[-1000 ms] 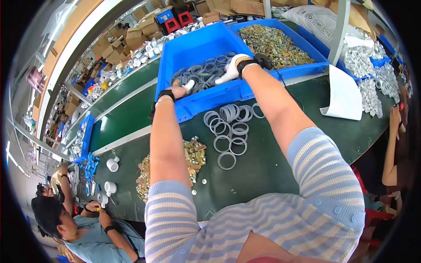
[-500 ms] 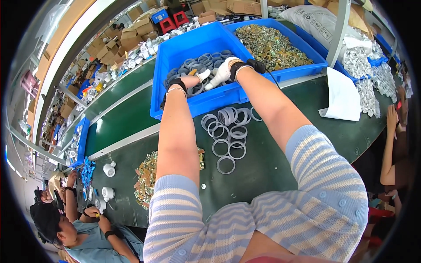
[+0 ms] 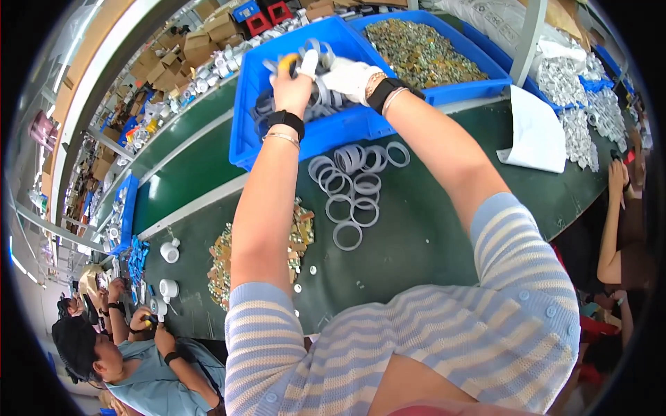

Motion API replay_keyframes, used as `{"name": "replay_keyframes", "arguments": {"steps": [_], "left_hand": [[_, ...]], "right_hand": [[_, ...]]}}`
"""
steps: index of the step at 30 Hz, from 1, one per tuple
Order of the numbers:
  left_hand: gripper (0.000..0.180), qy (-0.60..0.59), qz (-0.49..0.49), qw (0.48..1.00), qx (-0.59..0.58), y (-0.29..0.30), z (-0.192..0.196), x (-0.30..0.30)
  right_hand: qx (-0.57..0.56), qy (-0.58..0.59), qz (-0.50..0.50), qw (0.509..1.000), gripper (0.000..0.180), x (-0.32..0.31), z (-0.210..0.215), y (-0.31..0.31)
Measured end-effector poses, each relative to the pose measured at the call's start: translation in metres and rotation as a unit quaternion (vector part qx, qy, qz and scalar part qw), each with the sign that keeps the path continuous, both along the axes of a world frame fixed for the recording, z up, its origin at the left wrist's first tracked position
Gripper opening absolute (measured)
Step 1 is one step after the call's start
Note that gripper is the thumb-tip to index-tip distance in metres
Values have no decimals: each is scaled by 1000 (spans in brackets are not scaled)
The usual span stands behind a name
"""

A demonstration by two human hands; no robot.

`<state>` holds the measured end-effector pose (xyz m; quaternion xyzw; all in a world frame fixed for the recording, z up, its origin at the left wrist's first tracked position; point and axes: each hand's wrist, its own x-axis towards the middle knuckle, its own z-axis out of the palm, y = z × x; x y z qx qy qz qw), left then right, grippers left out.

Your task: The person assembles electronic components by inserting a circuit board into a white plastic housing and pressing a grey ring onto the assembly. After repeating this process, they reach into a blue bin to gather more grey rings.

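A blue bin (image 3: 244,104) stands across the bench from me, with many grey plastic rings (image 3: 333,104) lying in it. Over it my left hand (image 3: 291,90), with yellow and white finger covers, closes on a few of the rings, which stick up past the fingertips. Close beside it, my right hand (image 3: 351,80) in a white glove grips the same bunch from the right side. The fingers partly hide the held rings, and some of them are blurred. On the green bench nearer to me lies a group of loose grey rings (image 3: 347,236), some overlapping, others standing on edge.
Right of the bin, a second blue bin (image 3: 444,96) holds many small circuit boards. More boards (image 3: 220,267) are piled under my left forearm. A white sheet (image 3: 534,132) lies at the right. Co-workers (image 3: 149,367) sit at the left and right; white fittings (image 3: 168,288) stand on the left.
Both hands have risen from among the rings in the bin, lifting a bunch between them. The view has shifted slightly, so the bench items appear higher and further left.
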<state>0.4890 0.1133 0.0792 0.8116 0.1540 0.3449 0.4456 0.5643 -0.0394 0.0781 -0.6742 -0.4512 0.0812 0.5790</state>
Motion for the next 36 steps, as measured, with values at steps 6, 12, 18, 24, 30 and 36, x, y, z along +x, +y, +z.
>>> {"name": "replay_keyframes", "arguments": {"steps": [6, 12, 18, 24, 30, 36], "left_hand": [[56, -148, -78, 976, 137, -101, -1, -93], [63, 25, -140, 986, 85, -126, -98, -160], [43, 369, -182, 837, 361, -86, -15, -168], [26, 336, -37, 860, 382, -38, 42, -122], [77, 379, -51, 893, 235, 154, -14, -25], [100, 547, -73, 826, 111, 113, -35, -10]], "right_hand": [[101, -123, -71, 985, 67, -93, -1, -86], [-111, -218, -153, 957, 93, -156, -83, -138], [-347, -253, -24, 903, 118, -140, -54, -145], [-334, -356, 21, 873, 54, -83, 31, -127], [-510, -299, -32, 806, 80, 29, 47, -16], [-606, -234, 9, 760, 94, 57, -24, 27]]}}
